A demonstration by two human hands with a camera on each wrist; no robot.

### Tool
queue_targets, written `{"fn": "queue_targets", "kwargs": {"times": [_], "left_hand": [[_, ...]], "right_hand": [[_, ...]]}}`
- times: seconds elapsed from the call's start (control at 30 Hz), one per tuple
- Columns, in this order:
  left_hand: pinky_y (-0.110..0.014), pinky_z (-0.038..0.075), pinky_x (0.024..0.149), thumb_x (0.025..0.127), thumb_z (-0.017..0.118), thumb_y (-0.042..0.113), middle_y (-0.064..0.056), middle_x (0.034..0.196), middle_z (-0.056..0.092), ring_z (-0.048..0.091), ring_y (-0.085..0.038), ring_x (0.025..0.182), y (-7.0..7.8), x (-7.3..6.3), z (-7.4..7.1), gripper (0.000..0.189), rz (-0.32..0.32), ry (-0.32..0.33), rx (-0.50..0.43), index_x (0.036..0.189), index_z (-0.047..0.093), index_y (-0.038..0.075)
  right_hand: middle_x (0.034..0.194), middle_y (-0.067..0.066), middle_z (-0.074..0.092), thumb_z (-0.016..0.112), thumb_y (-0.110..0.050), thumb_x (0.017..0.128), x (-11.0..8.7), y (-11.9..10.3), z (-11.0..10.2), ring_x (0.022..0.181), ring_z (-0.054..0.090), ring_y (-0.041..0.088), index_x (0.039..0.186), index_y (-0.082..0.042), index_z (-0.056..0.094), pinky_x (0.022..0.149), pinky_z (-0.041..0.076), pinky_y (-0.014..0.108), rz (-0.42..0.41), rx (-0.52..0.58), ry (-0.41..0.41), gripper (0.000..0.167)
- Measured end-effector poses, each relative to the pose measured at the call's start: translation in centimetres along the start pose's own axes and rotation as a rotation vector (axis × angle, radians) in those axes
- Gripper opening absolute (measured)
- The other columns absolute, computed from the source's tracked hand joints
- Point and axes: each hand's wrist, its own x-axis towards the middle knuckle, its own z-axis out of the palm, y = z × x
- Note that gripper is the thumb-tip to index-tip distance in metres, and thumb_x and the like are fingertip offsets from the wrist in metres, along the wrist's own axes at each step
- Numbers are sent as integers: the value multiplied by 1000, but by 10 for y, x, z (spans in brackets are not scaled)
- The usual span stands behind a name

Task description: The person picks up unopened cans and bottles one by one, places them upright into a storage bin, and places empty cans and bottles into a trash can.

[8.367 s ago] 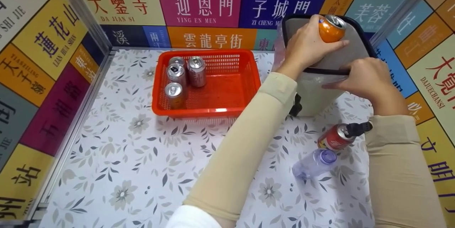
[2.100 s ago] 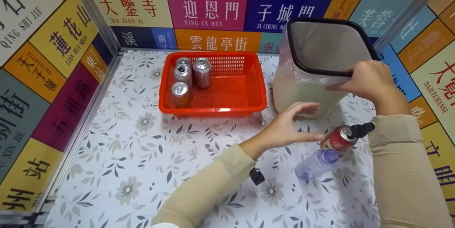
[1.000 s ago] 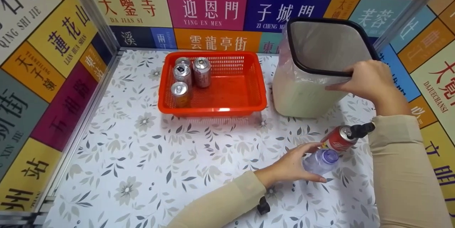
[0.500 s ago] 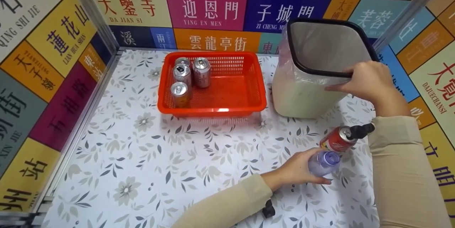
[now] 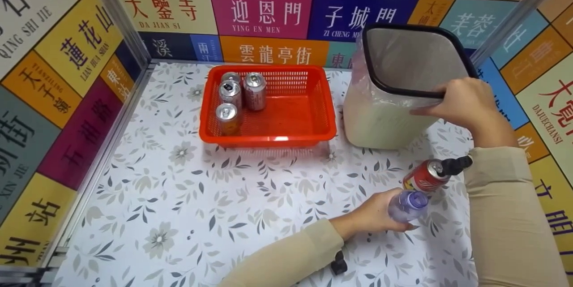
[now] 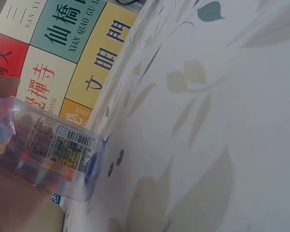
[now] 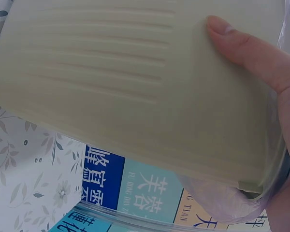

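My left hand [image 5: 380, 213] grips a translucent purple plastic bottle [image 5: 405, 206], its neck tilted up and to the right. In the left wrist view, the bottle [image 6: 53, 150] shows a printed barcode label, and its base is close over the tabletop. My right hand [image 5: 468, 101] holds the black rim of a cream trash bin [image 5: 385, 121] lined with a clear bag. From the right wrist view, the thumb [image 7: 246, 50] lies along the outside wall of the bin. Just behind the bottle, a red soda can [image 5: 423, 177] stands partly covered by the black wrist camera.
A red plastic basket [image 5: 268, 138] left of the bin holds several cans [image 5: 255, 92] at its left side. The floral-patterned tabletop [image 5: 201, 215] extends in front, and panels with street names [image 5: 259, 11] wall in the back and sides.
Earlier my left hand held an orange can over the bin, then came away without it. It has since reached the bottle and taken hold of it. My right hand stays on the rim.
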Motion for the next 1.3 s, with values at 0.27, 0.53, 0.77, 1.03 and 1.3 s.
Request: {"fn": "queue_targets", "kwargs": {"times": [0.27, 0.53, 0.77, 1.03, 1.3], "left_hand": [[-17, 48, 100, 78, 91, -1, 9, 125, 72, 62, 3, 111, 7, -3, -10, 66, -22, 19, -101, 137, 65, 12], [-16, 49, 99, 79, 90, 2, 4, 126, 73, 62, 3, 108, 22, -2, -28, 67, 14, 56, -56, 140, 63, 10], [-17, 48, 101, 80, 90, 4, 0, 130, 73, 62, 2, 112, 31, -4, -36, 73, 65, 62, -68, 146, 59, 9], [-18, 49, 100, 83, 89, 8, -1, 126, 73, 61, 1, 109, 39, -6, -44, 66, 68, 84, -67, 142, 61, 8], [-20, 49, 104, 83, 88, 8, -1, 129, 72, 61, 0, 113, 62, -7, -66, 68, 107, 129, -101, 144, 58, 8]], "right_hand": [[82, 20, 73, 90, -68, 73, 0, 2, 0, 86, 54, 39, 100, 6, 81, 71, 37, 49, -16, 7, 2, 79], [84, 19, 74, 91, -67, 72, 0, -1, 1, 87, 55, 37, 98, 4, 82, 71, 40, 49, -5, 8, 13, 76], [90, 25, 76, 89, -70, 72, 2, 3, 1, 85, 58, 39, 103, 5, 81, 71, 39, 51, -36, -43, 25, 82], [95, 27, 75, 89, -70, 72, 1, 3, 0, 88, 56, 39, 106, 6, 80, 72, 39, 51, -14, -25, 9, 84], [81, 18, 74, 90, -69, 73, 0, 2, 0, 86, 55, 37, 101, 4, 81, 70, 38, 48, -16, -8, 13, 78]]}}
